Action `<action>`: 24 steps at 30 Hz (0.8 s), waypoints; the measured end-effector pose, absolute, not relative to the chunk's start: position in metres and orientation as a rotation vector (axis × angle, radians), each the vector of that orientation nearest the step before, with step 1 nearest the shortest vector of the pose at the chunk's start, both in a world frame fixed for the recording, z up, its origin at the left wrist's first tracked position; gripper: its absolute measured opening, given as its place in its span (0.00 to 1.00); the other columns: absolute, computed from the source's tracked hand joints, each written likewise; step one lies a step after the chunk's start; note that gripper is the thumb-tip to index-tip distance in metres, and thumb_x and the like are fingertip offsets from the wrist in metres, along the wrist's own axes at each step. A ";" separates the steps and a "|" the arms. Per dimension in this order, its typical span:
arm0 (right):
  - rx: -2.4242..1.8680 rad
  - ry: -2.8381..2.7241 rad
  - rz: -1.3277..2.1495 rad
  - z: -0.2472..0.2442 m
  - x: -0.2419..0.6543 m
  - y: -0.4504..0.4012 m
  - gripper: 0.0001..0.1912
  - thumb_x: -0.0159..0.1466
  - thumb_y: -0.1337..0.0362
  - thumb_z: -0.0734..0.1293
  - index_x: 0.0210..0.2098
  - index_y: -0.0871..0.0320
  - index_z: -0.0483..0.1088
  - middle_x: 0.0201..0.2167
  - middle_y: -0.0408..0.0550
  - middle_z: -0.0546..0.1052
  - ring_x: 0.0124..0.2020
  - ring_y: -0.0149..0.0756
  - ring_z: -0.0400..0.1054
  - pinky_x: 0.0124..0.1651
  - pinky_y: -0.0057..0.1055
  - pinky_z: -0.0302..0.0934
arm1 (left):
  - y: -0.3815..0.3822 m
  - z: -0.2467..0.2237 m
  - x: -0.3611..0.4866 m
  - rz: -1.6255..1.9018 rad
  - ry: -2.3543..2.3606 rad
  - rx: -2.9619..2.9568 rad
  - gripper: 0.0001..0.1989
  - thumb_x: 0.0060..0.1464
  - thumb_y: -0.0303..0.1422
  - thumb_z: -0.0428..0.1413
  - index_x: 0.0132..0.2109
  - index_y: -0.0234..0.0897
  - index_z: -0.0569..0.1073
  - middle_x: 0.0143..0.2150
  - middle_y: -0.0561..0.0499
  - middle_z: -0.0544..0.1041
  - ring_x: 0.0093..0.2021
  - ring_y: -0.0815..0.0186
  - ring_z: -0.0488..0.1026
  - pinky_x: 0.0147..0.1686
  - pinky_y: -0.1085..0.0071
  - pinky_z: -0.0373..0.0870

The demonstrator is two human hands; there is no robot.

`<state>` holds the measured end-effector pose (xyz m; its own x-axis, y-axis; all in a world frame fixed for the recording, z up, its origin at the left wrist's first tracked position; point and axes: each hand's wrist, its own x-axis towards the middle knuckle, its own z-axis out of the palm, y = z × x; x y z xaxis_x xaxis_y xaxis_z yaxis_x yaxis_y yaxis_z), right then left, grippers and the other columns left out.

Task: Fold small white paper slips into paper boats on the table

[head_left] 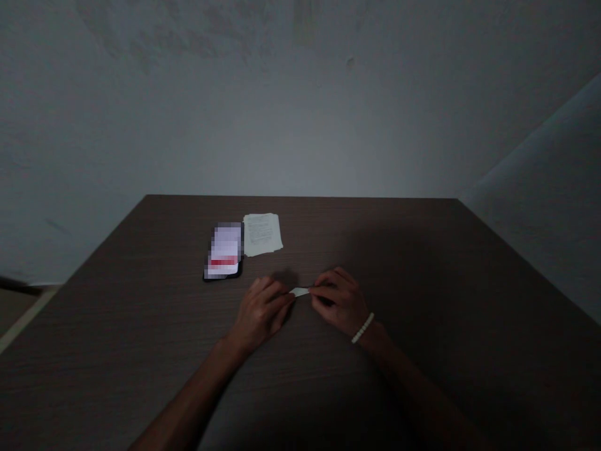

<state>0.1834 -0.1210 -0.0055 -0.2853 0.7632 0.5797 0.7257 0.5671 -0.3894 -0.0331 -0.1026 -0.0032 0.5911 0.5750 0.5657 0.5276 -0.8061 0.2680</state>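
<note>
A small piece of white paper (299, 292), narrow and apparently folded, is stretched between my two hands just above or on the table. My left hand (263, 310) pinches its left end between thumb and fingers. At the other end, the fingertips of my right hand (340, 300) are closed on the paper, and a pale beaded bracelet (363, 327) circles that wrist. My fingers cover both ends of the paper, so only its middle shows.
A stack of square printed papers (263, 235) lies beyond my left hand. Beside it on the left rests a phone (224, 250) with a lit, blurred screen. The dark wooden table (399, 250) meets a grey wall (300, 125) at the back.
</note>
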 end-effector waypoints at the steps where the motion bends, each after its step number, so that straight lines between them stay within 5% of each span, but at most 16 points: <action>1: -1.193 -2.042 0.053 -0.006 0.185 -0.121 0.07 0.59 0.70 0.68 0.32 0.52 0.77 0.33 0.45 0.75 0.36 0.37 0.64 0.41 0.35 0.63 | -0.103 -0.003 -0.033 1.020 0.944 2.738 0.07 0.61 0.28 0.53 0.41 0.37 0.76 0.35 0.48 0.75 0.36 0.63 0.64 0.35 0.65 0.62; 24: -1.158 -2.218 0.055 -0.012 0.193 -0.119 0.09 0.64 0.70 0.66 0.39 0.52 0.76 0.35 0.46 0.75 0.37 0.37 0.64 0.42 0.35 0.63 | -0.102 -0.008 -0.031 1.002 0.952 2.818 0.06 0.61 0.27 0.53 0.40 0.36 0.75 0.35 0.48 0.75 0.37 0.63 0.65 0.36 0.66 0.63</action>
<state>0.1932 -0.1192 -0.0117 -0.4164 0.7527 0.5100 0.7262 0.6128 -0.3115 -0.0313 -0.1017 -0.0078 0.6124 0.5454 0.5723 0.5436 -0.8161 0.1961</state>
